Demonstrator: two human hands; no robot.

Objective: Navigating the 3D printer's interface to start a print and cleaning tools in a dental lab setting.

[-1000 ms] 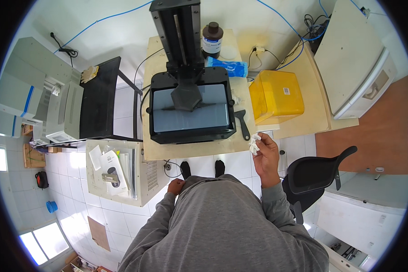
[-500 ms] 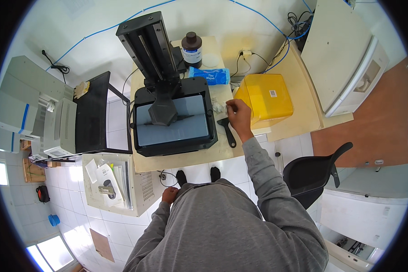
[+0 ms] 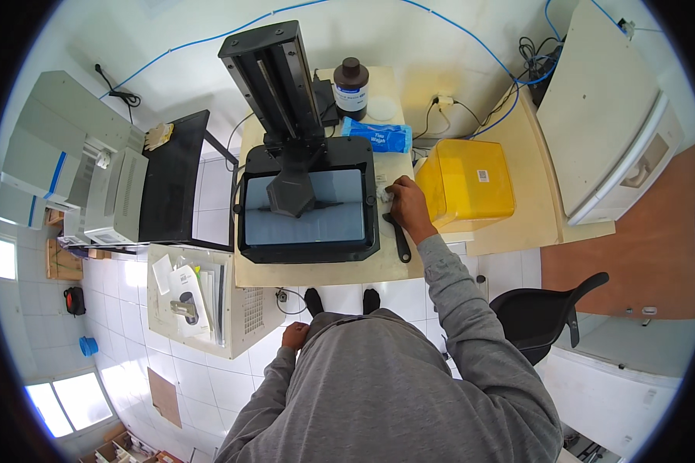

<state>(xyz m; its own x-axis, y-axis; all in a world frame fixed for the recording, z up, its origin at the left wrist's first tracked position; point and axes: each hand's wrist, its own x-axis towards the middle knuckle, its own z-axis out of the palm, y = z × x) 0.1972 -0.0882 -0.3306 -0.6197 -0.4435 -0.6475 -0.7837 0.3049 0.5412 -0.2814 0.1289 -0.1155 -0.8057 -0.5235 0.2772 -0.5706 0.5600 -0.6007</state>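
Observation:
My right hand (image 3: 411,208) reaches to the table just right of the resin 3D printer, its fingers bent together at a small crumpled whitish piece (image 3: 381,194). Whether they grip it, I cannot make out. Below that hand lies a black-handled scraper (image 3: 401,241), its upper end partly covered. The black printer (image 3: 309,253) stands to the left, with a grey-blue screen surface (image 3: 340,220) and a dark hexagonal arm part (image 3: 289,194) over it. My left hand (image 3: 295,336) hangs low beside my body, its fingers curled, with nothing visible in it.
A yellow translucent cover (image 3: 463,181) stands right of my right hand. Behind are a blue tissue pack (image 3: 376,136) and a brown bottle (image 3: 350,89). A black chair (image 3: 533,312) is at the right; a low cabinet with papers (image 3: 243,332) is at the left.
The whole view has shifted, so the scene sits further right. My right hand has moved left and slightly nearer me, onto the crumpled piece. My left hand stays by my side.

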